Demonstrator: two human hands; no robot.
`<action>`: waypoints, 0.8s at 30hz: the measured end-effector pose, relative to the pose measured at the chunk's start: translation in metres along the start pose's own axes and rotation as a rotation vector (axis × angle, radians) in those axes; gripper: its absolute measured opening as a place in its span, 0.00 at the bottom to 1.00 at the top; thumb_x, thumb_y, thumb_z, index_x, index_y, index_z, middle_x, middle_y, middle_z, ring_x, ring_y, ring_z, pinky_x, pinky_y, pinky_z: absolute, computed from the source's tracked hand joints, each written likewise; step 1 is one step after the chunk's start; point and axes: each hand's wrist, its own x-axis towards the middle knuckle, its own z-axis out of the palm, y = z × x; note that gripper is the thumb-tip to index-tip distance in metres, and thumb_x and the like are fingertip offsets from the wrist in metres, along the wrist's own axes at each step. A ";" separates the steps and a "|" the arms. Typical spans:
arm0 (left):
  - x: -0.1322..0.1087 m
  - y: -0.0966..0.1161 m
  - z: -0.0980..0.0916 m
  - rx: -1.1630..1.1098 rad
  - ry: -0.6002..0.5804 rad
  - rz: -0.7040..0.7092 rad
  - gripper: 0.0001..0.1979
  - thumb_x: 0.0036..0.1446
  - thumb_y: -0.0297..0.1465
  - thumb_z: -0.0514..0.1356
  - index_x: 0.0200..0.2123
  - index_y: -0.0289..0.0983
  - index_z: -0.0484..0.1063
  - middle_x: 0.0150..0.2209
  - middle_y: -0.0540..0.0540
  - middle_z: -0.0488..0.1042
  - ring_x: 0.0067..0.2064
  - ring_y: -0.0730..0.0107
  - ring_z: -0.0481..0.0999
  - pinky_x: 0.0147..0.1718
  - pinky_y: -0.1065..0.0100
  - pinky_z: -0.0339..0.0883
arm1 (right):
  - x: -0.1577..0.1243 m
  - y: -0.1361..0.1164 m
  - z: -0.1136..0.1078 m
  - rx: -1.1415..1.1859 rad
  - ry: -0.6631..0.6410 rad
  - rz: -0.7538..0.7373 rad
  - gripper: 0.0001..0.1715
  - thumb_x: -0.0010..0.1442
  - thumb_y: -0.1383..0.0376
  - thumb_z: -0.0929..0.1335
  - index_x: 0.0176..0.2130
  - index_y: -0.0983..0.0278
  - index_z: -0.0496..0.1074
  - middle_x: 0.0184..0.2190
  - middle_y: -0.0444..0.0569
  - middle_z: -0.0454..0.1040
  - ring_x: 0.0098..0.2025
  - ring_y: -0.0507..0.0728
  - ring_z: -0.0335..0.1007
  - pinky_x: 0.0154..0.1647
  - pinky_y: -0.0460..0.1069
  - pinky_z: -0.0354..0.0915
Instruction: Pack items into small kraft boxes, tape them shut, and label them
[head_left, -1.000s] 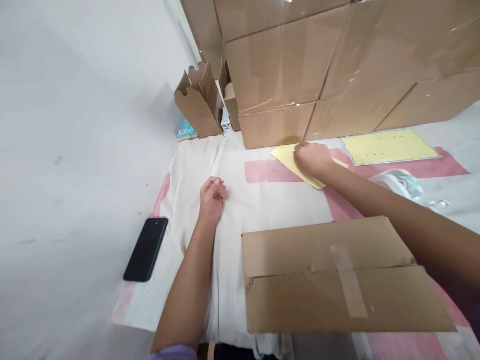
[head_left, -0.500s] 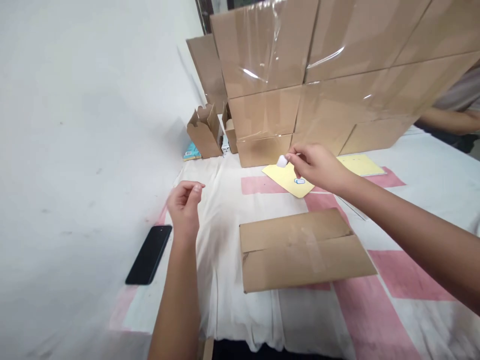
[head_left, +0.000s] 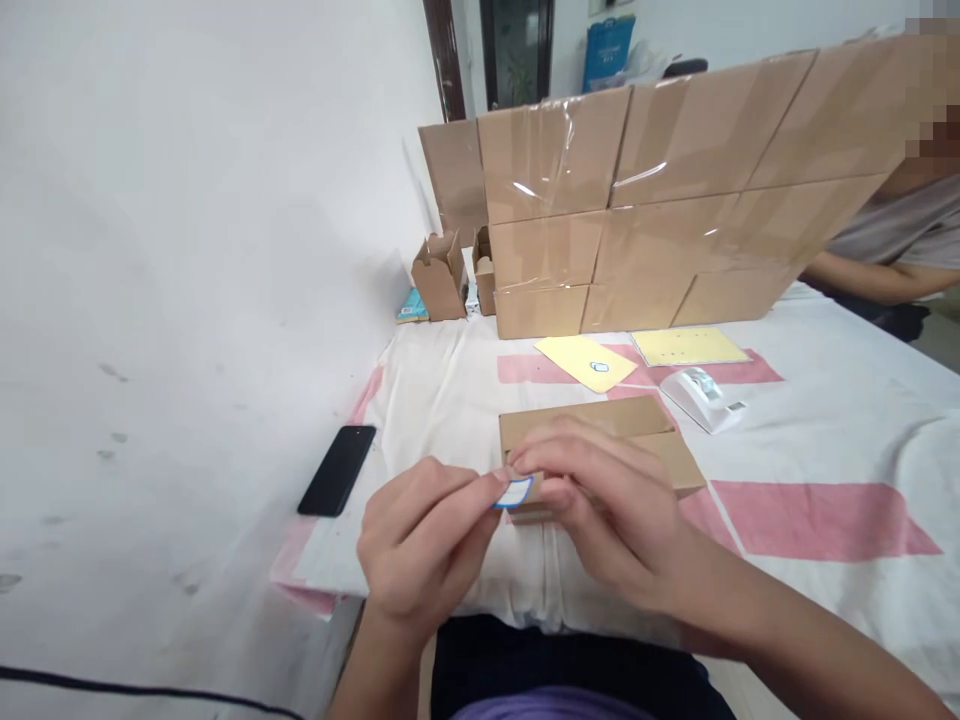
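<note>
Pinched in my left hand (head_left: 431,540), between thumb and forefinger, is a small white label (head_left: 516,493) with a blue border. My right hand (head_left: 615,500) meets it from the other side, its bent fingertips at the label's upper edge. Both hands hover over the near left part of a closed cardboard box (head_left: 615,413), which they partly cover. Beyond the box lies a yellow sheet (head_left: 574,358) with blue-edged labels on it. A second yellow sheet (head_left: 690,347) is to its right.
A wall of taped cardboard (head_left: 555,250) stands at the back, with small open cartons (head_left: 440,280) at its left end. A black phone (head_left: 337,470) lies on the cloth (head_left: 442,400) by the white wall. A white device (head_left: 701,400) sits right of the box. Another person's arm (head_left: 862,277) shows far right.
My right hand has come back from the yellow sheet with the label to meet my left hand over the box. The view has shifted, bringing the white device into sight.
</note>
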 end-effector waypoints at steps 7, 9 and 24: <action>0.000 0.000 -0.029 0.411 0.010 0.229 0.15 0.55 0.20 0.67 0.44 0.39 0.80 0.28 0.48 0.74 0.26 0.74 0.66 0.24 0.68 0.56 | 0.003 -0.024 0.004 0.329 -0.181 0.466 0.20 0.74 0.58 0.60 0.32 0.63 0.68 0.26 0.42 0.65 0.30 0.50 0.62 0.33 0.47 0.59; 0.001 0.002 -0.033 0.427 -0.024 0.274 0.15 0.53 0.18 0.66 0.45 0.36 0.80 0.29 0.47 0.74 0.26 0.73 0.66 0.24 0.67 0.55 | 0.004 -0.026 0.006 0.375 -0.208 0.527 0.18 0.72 0.58 0.62 0.32 0.63 0.68 0.29 0.43 0.68 0.32 0.51 0.63 0.33 0.47 0.59; 0.001 0.015 -0.032 0.372 0.013 0.127 0.19 0.56 0.18 0.65 0.49 0.37 0.76 0.30 0.49 0.75 0.28 0.74 0.69 0.25 0.69 0.61 | 0.003 -0.018 0.014 0.305 -0.195 0.491 0.15 0.69 0.66 0.64 0.29 0.64 0.67 0.25 0.42 0.67 0.28 0.50 0.61 0.29 0.45 0.57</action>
